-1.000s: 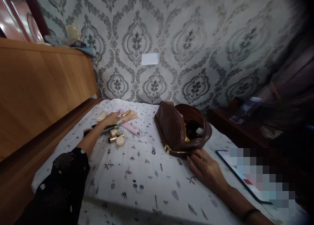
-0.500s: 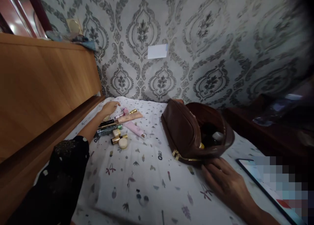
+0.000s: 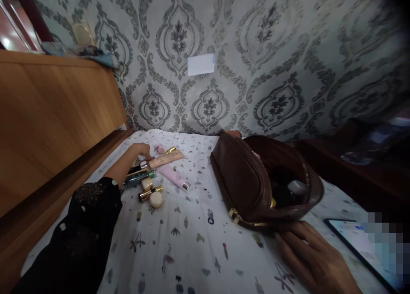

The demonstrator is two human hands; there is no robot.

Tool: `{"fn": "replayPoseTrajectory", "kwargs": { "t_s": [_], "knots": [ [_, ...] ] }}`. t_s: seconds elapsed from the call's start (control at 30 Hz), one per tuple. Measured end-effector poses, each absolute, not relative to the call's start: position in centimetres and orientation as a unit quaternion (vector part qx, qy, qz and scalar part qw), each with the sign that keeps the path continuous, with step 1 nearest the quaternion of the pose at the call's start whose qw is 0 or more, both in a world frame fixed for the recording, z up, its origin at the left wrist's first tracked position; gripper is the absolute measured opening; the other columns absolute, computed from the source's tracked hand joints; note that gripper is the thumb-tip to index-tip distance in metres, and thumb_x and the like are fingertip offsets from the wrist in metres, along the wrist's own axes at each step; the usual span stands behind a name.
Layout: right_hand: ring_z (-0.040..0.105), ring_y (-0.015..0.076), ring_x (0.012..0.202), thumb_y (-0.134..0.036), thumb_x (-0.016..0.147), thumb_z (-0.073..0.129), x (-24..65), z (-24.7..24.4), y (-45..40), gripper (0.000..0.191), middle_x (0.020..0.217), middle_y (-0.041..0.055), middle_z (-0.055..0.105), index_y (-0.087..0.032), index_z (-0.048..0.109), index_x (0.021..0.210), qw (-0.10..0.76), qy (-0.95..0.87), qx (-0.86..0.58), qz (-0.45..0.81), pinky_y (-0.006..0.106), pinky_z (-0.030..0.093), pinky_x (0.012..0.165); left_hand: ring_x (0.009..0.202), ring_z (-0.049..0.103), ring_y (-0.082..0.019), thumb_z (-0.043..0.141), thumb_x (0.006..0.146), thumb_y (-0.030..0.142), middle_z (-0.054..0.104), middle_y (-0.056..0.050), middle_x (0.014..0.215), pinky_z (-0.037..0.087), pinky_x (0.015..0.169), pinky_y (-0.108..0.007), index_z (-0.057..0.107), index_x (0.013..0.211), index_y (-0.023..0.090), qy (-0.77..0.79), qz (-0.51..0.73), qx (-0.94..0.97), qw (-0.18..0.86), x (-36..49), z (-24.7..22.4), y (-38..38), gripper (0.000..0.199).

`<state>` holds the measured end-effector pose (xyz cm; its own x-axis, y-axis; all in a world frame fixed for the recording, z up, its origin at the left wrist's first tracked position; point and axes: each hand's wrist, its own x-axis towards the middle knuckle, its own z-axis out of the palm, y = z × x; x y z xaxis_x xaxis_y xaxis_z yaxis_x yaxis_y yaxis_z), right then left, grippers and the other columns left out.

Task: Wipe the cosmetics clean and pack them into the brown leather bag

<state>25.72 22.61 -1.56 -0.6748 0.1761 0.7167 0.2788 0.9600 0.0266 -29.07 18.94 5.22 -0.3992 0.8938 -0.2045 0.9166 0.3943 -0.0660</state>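
My left hand (image 3: 140, 150) is at the far left of the makeup items, its fingers bent down and pressed together; what they hold, if anything, is hidden. Right beside it lie a peach squeeze tube (image 3: 166, 158), a gold-capped slim tube (image 3: 171, 150) and a dark green bottle (image 3: 137, 179). Nearer are a pink tube (image 3: 173, 177), a gold lipstick (image 3: 150, 193) and a small round cream-lidded jar (image 3: 156, 199). The brown makeup bag (image 3: 240, 176) stands unzipped, a few items dimly visible inside. Its near lower edge is gripped by my right hand (image 3: 315, 253), fingertips partly hidden.
A patterned white sheet (image 3: 192, 251) lies under everything. The wooden headboard panel (image 3: 57, 101) rises at left, the papered wall (image 3: 205, 97) behind. At right are a tablet-like screen (image 3: 355, 242), partly blurred out, and a clear plastic bottle (image 3: 371, 144).
My left hand has moved from the sheet's far side down toward me, onto the makeup items. My right hand stays at the bag's edge. The view has shifted slightly.
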Motion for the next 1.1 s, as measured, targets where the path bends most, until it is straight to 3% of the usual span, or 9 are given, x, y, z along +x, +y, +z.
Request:
{"fn": "replayPoseTrajectory", "kwargs": {
  "t_s": [0.1,0.23,0.37,0.47,0.8,0.93,1.03,1.1],
  "knots": [
    [0.067,0.0225,0.075,-0.025,0.095,0.047,25.7,-1.4,22.7,0.017,0.082,0.0072,0.067,-0.025,0.063,0.089,0.387,-0.911,-0.127,-0.070,0.038,0.058,0.067,0.105,0.064,-0.027,0.068,0.082,0.047,0.069,-0.012,0.116,0.053,0.086,-0.035,0.063,0.119,0.017,0.837,-0.094,0.538,0.032,-28.5,5.7,19.7,0.048],
    [0.066,0.0218,0.072,-0.025,0.095,0.047,25.5,-1.4,22.6,0.018,0.080,0.0071,0.066,-0.025,0.062,0.085,0.385,-0.911,-0.140,-0.046,0.036,0.057,0.063,0.119,0.059,-0.025,0.058,0.088,0.036,0.063,-0.009,0.131,0.046,0.095,-0.033,0.053,0.135,0.028,0.820,-0.073,0.568,-0.010,-26.5,4.4,21.1,0.048],
    [0.065,0.0207,0.073,-0.024,0.094,0.048,25.4,-1.5,22.3,0.017,0.080,0.0064,0.065,-0.024,0.062,0.084,0.383,-0.911,-0.148,-0.037,0.034,0.056,0.063,0.110,0.063,-0.027,0.056,0.088,0.026,0.068,-0.013,0.118,0.046,0.095,-0.039,0.063,0.119,0.021,0.816,-0.056,0.575,-0.026,-25.6,3.1,21.1,0.032],
    [0.065,0.0203,0.075,-0.023,0.094,0.049,25.4,-1.5,22.3,0.017,0.081,0.0060,0.065,-0.024,0.062,0.084,0.385,-0.910,-0.149,-0.036,0.033,0.056,0.065,0.110,0.062,-0.026,0.054,0.088,0.022,0.068,-0.011,0.116,0.045,0.095,-0.038,0.062,0.119,0.022,0.818,-0.016,0.573,-0.050,-26.1,3.5,20.0,0.032],
    [0.064,0.0200,0.077,-0.027,0.095,0.048,25.7,-1.9,22.4,0.022,0.082,0.0061,0.066,-0.023,0.064,0.080,0.382,-0.911,-0.154,-0.026,0.034,0.054,0.069,0.091,0.063,-0.018,0.044,0.094,0.037,0.068,-0.001,0.113,0.048,0.079,-0.026,0.050,0.132,0.020,0.778,0.133,0.612,-0.056,-22.9,7.3,12.3,0.042],
    [0.063,0.0200,0.078,-0.028,0.095,0.049,25.7,-2.0,22.5,0.023,0.082,0.0065,0.066,-0.023,0.065,0.080,0.381,-0.913,-0.146,-0.025,0.033,0.054,0.070,0.097,0.064,-0.021,0.048,0.094,0.031,0.069,-0.003,0.112,0.047,0.082,-0.029,0.052,0.132,0.027,0.770,0.078,0.630,-0.060,-17.2,6.8,9.2,0.038],
    [0.064,0.0205,0.079,-0.030,0.095,0.048,25.9,-2.0,22.3,0.023,0.084,0.0071,0.066,-0.023,0.065,0.081,0.367,-0.918,-0.146,-0.033,0.033,0.054,0.068,0.111,0.060,-0.025,0.051,0.090,0.019,0.064,-0.009,0.122,0.047,0.086,-0.033,0.049,0.134,0.027,0.769,-0.016,0.633,-0.094,-12.6,6.2,8.0,0.044],
    [0.064,0.0210,0.081,-0.030,0.095,0.048,26.0,-1.8,21.9,0.023,0.087,0.0075,0.066,-0.023,0.064,0.081,0.361,-0.919,-0.148,-0.050,0.032,0.054,0.067,0.108,0.061,-0.026,0.048,0.090,0.013,0.063,-0.011,0.119,0.047,0.085,-0.035,0.050,0.132,0.024,0.757,-0.055,0.644,-0.099,-10.4,5.9,7.7,0.043]
  ]
}}
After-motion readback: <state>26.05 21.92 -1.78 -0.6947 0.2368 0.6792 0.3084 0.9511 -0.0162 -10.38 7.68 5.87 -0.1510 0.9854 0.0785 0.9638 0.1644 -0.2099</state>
